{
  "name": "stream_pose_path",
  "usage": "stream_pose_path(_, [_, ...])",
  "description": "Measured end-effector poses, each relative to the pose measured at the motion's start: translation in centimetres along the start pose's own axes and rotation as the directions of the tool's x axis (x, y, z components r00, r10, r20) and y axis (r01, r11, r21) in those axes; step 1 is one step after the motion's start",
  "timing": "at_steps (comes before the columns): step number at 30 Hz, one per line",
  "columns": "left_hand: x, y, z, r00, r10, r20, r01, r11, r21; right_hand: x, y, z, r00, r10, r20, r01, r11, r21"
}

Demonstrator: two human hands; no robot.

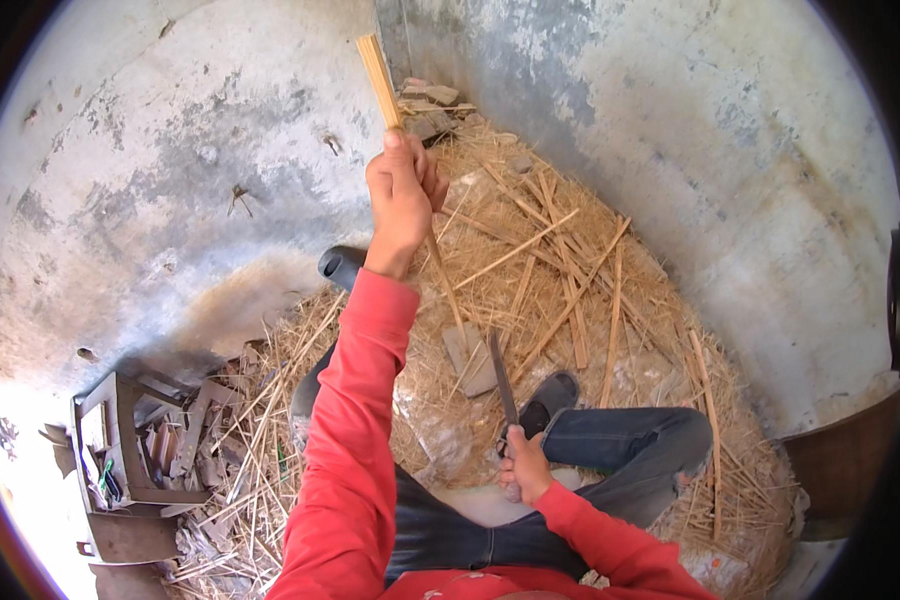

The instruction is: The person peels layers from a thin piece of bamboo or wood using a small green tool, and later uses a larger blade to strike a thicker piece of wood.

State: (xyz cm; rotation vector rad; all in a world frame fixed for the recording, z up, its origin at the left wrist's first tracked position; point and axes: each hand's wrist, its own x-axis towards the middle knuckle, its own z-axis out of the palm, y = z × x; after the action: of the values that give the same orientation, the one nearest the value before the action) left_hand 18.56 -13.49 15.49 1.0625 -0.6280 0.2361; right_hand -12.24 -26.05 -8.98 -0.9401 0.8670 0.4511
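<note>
My left hand (402, 195) is raised in front of me and closed around a long wooden stick (378, 80). The stick is wider at its upper end, and its thin lower end comes down at a grey block (476, 372) on the floor. Close to my lap, my right hand (527, 470) grips a long knife (502, 370) by its handle. Its dark narrow blade points away from me, just right of the block. Whether the stick touches the block I cannot tell.
Wood strips (580, 290) lie scattered over shavings (470, 190) ahead and to the right. A dark wooden frame (120, 450) with scraps stands at left. Stained walls (670, 150) meet in the far corner. My bent leg and sandal (553, 395) are near the blade.
</note>
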Motion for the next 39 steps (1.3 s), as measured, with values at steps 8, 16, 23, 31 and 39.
stream_pose_path(8, [0.9, -0.2, -0.7, 1.0, -0.009, 0.007, 0.009, 1.0, 0.013, -7.0, -11.9, 4.2, 0.831, -0.55, 0.084, 0.539, 0.834, 0.12])
stream_pose_path(16, [1.1, -0.8, 0.3, 0.998, -0.005, 0.063, 0.005, 1.0, -0.003, -5.3, -12.3, 7.6, 0.191, -0.975, 0.113, 0.906, 0.22, 0.361])
stream_pose_path(23, [1.2, -1.1, 1.0, 0.994, -0.054, 0.095, 0.06, 0.997, -0.057, 4.8, 5.6, -2.1, 0.979, 0.06, -0.194, -0.076, 0.994, -0.076])
stream_pose_path(31, [1.6, -2.9, 2.0, 0.985, 0.16, -0.068, -0.149, 0.978, 0.146, -5.6, -15.0, 5.0, 0.706, -0.704, 0.079, 0.708, 0.706, -0.033])
stream_pose_path(39, [1.1, -2.4, 0.4, 0.981, 0.191, -0.029, -0.188, 0.979, 0.075, -8.9, -20.2, 9.0, -0.014, -0.998, -0.053, 0.934, -0.032, 0.356])
